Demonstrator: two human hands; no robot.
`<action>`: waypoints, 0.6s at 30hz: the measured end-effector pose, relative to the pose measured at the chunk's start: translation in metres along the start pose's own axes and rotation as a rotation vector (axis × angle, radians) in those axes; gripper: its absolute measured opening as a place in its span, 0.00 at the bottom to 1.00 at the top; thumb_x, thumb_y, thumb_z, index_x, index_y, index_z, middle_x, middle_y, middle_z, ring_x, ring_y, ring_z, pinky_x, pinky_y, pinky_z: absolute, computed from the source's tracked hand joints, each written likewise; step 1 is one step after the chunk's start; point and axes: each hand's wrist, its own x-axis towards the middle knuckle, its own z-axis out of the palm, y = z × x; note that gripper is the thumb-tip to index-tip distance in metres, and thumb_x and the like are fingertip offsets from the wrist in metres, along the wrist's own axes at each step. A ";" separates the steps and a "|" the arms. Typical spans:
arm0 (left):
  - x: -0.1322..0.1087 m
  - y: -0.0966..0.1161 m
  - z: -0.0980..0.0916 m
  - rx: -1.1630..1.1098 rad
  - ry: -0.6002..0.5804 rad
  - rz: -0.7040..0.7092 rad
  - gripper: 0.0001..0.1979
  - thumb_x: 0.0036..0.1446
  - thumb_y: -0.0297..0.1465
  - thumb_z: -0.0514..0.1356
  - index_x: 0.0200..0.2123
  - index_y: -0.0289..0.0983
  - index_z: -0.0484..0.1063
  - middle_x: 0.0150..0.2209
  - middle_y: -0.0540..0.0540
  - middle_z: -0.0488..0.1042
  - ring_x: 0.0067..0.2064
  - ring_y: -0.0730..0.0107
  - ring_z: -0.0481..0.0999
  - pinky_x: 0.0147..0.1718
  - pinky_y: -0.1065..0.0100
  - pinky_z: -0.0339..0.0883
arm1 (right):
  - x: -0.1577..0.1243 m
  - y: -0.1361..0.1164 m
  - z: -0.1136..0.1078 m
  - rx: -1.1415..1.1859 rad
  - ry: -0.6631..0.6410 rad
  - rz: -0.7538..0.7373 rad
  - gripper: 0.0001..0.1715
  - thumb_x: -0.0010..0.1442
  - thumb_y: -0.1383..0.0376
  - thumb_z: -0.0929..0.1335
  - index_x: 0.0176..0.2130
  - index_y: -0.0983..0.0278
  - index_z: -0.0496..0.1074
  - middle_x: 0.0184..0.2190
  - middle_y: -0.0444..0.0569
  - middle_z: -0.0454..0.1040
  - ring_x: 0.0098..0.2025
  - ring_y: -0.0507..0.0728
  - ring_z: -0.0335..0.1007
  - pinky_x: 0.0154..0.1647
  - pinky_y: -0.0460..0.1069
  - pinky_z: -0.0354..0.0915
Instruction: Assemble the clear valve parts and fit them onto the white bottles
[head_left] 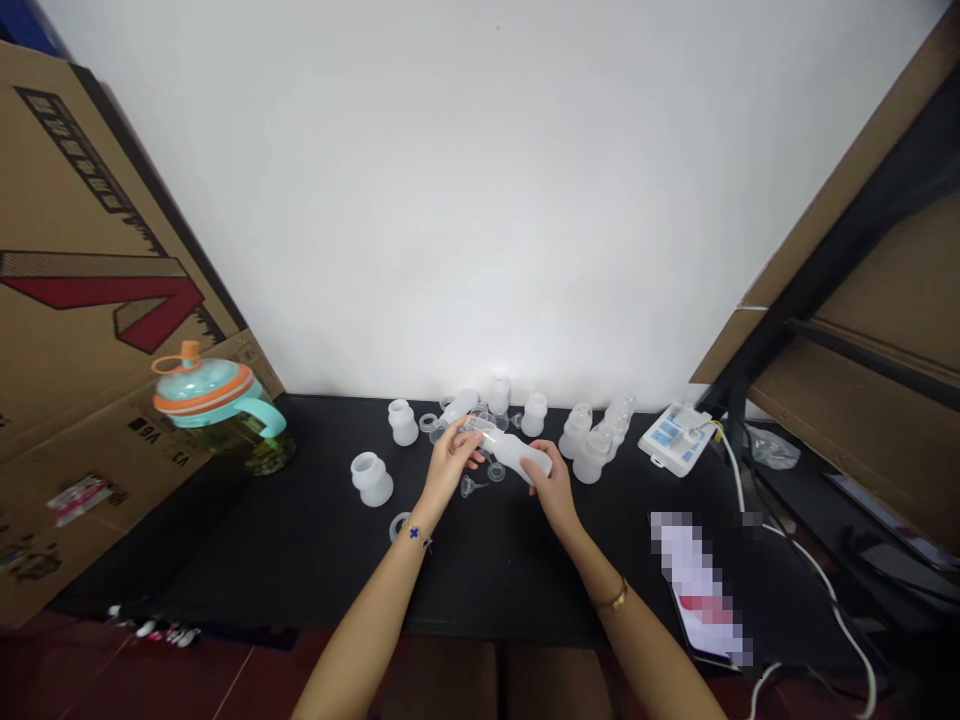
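My right hand (550, 478) is wrapped round the lower body of a frosted white plastic bottle (517, 450), tilted with its neck toward the left. At the neck end my left hand (452, 455) pinches a clear plastic cap (481, 430); whether the cap touches the bottle I cannot tell. Just below lies a small clear funnel (470, 486), with a clear ring-shaped part (496, 470) beside it. Partly hidden behind my hands are another white bottle (459, 404) and several clear pieces. A white ring (400, 526) lies by my left wrist.
Open white bottles (373, 480) stand to the left and at the back; several capped bottles (592, 457) stand to the right. Farther right are a white power strip (676, 438), its cable and a phone (701, 590). A large teal-lidded jug (225, 410) stands left by a cardboard box (90, 380).
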 end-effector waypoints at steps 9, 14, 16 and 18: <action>0.000 -0.001 0.001 -0.010 -0.014 -0.001 0.34 0.53 0.45 0.68 0.58 0.34 0.68 0.38 0.44 0.80 0.27 0.71 0.78 0.23 0.73 0.70 | -0.001 -0.001 0.001 -0.015 0.015 0.002 0.19 0.54 0.52 0.71 0.40 0.60 0.69 0.29 0.41 0.65 0.23 0.50 0.59 0.16 0.44 0.58; 0.000 0.000 0.002 -0.003 -0.008 -0.017 0.33 0.53 0.46 0.68 0.58 0.35 0.68 0.38 0.44 0.80 0.27 0.71 0.78 0.23 0.73 0.70 | 0.000 0.000 0.000 -0.014 0.012 -0.002 0.18 0.54 0.52 0.71 0.40 0.60 0.69 0.29 0.41 0.66 0.23 0.50 0.59 0.16 0.44 0.58; -0.001 0.001 0.003 -0.004 -0.010 -0.020 0.33 0.53 0.46 0.68 0.57 0.35 0.69 0.39 0.44 0.80 0.27 0.71 0.78 0.23 0.73 0.70 | 0.000 0.000 0.000 -0.020 0.015 -0.001 0.18 0.54 0.52 0.71 0.40 0.60 0.69 0.29 0.41 0.66 0.23 0.50 0.59 0.16 0.44 0.58; -0.002 0.001 0.003 -0.005 -0.017 -0.019 0.33 0.53 0.46 0.67 0.57 0.36 0.69 0.38 0.44 0.80 0.27 0.71 0.78 0.23 0.74 0.70 | 0.000 0.000 0.000 -0.029 0.017 0.002 0.18 0.54 0.52 0.71 0.40 0.60 0.69 0.29 0.41 0.66 0.22 0.50 0.59 0.16 0.43 0.57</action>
